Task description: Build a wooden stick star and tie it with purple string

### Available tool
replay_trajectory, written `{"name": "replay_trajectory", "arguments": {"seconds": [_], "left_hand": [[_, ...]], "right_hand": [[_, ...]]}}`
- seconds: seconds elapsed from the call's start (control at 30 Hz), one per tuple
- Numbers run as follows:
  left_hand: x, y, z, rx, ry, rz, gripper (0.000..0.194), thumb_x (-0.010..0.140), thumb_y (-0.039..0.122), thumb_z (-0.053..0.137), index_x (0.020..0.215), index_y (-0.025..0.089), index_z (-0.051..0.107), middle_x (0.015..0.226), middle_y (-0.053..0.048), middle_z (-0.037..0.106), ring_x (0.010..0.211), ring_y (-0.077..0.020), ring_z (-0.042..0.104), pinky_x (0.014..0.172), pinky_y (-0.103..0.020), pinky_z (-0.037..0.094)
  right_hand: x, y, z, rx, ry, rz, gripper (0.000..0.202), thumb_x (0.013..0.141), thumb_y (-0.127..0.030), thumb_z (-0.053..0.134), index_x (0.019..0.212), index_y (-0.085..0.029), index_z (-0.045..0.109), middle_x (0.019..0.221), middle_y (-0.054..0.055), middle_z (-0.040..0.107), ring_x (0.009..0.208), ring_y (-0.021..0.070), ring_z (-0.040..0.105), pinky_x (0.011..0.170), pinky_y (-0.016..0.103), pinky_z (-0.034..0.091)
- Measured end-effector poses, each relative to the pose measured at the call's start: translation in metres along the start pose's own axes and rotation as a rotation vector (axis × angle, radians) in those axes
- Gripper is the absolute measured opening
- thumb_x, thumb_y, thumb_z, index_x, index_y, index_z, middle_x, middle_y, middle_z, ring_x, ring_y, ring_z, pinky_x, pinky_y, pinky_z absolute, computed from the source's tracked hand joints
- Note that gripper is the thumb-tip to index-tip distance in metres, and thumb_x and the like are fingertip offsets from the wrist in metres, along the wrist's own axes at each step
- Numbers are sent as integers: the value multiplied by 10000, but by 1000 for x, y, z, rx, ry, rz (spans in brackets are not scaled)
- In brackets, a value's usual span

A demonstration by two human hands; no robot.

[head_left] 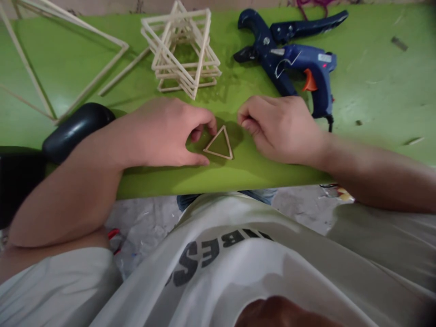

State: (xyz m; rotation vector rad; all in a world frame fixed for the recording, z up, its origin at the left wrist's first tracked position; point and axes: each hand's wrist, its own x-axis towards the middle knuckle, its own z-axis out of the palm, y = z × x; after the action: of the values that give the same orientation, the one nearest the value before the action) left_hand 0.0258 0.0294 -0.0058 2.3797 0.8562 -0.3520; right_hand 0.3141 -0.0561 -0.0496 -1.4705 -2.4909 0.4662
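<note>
A small triangle of thin wooden sticks (218,155) lies flat on the green tabletop (252,175) between my hands. My left hand (166,134) is at its left side, thumb and fingers spread apart, the fingertips close to its left edge. Whether they touch the wood I cannot tell. On the other side, a short gap from the triangle, my right hand (282,129) rests with its fingers curled and thumb pressed against them. Anything inside that grip is hidden.
Behind my hands stands a layered star-shaped stick structure (202,54). A blue glue gun (322,77) and a dark blue hand cutter (267,50) lie to the right. Larger stick frame (91,84) and rounded black object (80,129) occupy the left. Small scraps (399,43) lie at right.
</note>
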Motion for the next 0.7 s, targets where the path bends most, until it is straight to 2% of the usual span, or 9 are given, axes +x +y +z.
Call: {"name": "replay_trajectory", "arguments": {"seconds": [0.1, 0.17, 0.23, 0.33, 0.47, 0.53, 0.7], "left_hand": [[0, -4, 4, 37, 18, 8, 626, 767, 433, 1103, 1313, 253, 855, 902, 55, 743, 698, -110, 598, 695, -254, 333], [1, -6, 6, 69, 42, 23, 644, 772, 462, 1104, 1331, 265, 851, 894, 64, 736, 688, -103, 603, 674, -247, 319], [2, -7, 8, 85, 50, 25, 665, 753, 492, 1114, 1326, 280, 850, 876, 75, 727, 670, -106, 607, 650, -248, 313], [4, -9, 9, 80, 44, 16, 673, 731, 505, 1121, 1299, 264, 852, 857, 74, 710, 650, -110, 604, 644, -256, 326], [4, -11, 13, 59, 86, 31, 695, 700, 497, 1136, 1283, 255, 845, 863, 68, 704, 669, -117, 600, 687, -260, 352], [4, -8, 15, -5, 158, 35, 655, 717, 438, 1140, 1272, 264, 840, 887, 62, 701, 709, -130, 611, 690, -274, 381], [8, 7, 24, -243, 463, 147, 394, 888, 252, 1037, 1206, 219, 808, 949, 25, 609, 792, -139, 535, 733, -319, 399]], "right_hand": [[-5, 4, -6, 231, 86, -13, 173, 1187, -379, 475, 1119, -286, 604, 982, 53, 747, 781, 224, 627, 748, 425, 456], [-8, 5, -11, 375, 154, 11, 277, 1218, -511, 490, 1074, -299, 594, 962, 44, 711, 770, 212, 604, 754, 423, 508], [-9, 5, -15, 453, 195, 39, 324, 1213, -596, 531, 1080, -311, 612, 998, 50, 707, 817, 238, 624, 785, 449, 545], [-8, 6, -17, 497, 228, 50, 268, 1168, -602, 645, 1105, -341, 646, 1038, 54, 714, 868, 279, 638, 821, 484, 546], [-5, 13, -11, 506, 268, -1, 342, 1075, -714, 736, 1054, -376, 686, 923, 49, 709, 730, 271, 552, 679, 471, 496], [-6, 14, -10, 503, 280, -7, 338, 1076, -716, 728, 1060, -379, 706, 905, 51, 712, 702, 266, 536, 653, 473, 490], [-13, 1, -13, 522, 370, -33, 274, 1118, -646, 692, 1112, -373, 723, 975, 47, 701, 737, 259, 555, 691, 475, 487]]}}
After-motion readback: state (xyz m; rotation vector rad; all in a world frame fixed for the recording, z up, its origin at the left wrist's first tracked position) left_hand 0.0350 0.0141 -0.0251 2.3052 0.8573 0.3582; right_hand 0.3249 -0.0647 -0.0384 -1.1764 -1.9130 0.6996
